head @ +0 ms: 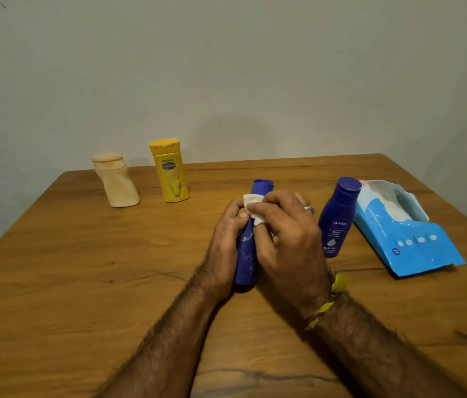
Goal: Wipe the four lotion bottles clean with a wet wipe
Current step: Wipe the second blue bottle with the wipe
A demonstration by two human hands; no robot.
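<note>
My left hand grips a dark blue lotion bottle that stands upright at the table's middle, its cap pointing away from me. My right hand presses a folded white wet wipe against the bottle's upper part, below the cap. A second blue bottle with a white label stands just right of my hands. A yellow bottle and a cream bottle stand at the far left.
An open blue pack of wet wipes lies at the right, beside the second blue bottle. The wooden table ends at a pale wall behind the bottles.
</note>
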